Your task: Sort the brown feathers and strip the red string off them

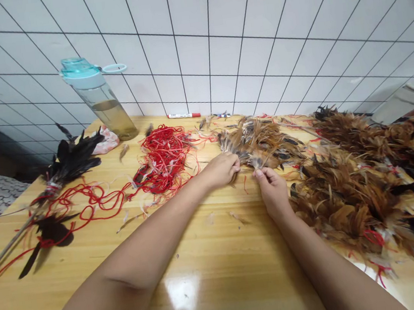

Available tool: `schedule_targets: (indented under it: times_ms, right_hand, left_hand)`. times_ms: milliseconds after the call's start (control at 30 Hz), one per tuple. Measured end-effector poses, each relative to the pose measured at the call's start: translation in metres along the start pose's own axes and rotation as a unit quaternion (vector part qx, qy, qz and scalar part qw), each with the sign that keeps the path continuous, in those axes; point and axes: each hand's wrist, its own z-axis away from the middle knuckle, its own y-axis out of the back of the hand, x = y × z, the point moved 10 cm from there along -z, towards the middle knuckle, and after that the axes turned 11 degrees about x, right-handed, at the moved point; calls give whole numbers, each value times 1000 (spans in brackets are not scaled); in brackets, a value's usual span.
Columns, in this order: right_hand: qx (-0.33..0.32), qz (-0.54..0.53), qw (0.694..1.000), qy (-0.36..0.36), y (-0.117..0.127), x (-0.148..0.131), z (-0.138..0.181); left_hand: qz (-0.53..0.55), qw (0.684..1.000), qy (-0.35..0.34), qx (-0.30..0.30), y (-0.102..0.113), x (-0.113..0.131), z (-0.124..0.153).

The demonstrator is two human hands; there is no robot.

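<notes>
A bundle of brown and black feathers (261, 143) lies in the middle of the wooden table (192, 274). My left hand (222, 169) is closed around the quill end of this bundle. My right hand (271, 187) sits just beside it, fingers pinched on the feather stems at the bundle's lower edge. Both forearms reach in from the near edge of the table.
A large heap of brown feathers (361, 170) covers the right side. A tangle of red string (161, 158) lies left of centre. At far left are a stick with black feathers (67, 166) and a water bottle (102, 100). A red marker (183, 115) rests by the tiled wall.
</notes>
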Motion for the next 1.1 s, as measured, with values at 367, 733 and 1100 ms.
schedule_targets:
  times_ms: [367, 733, 1100]
  right_hand:
    - [5, -2, 1000, -10, 1, 3, -1]
    - [-2, 3, 1000, -2, -1, 4, -2]
    - [-7, 13, 1000, 16, -3, 3, -2]
  left_hand:
    - [291, 943, 161, 3, -4, -17, 1]
    - [268, 952, 143, -49, -14, -5, 6]
    - [342, 920, 190, 16, -11, -15, 1]
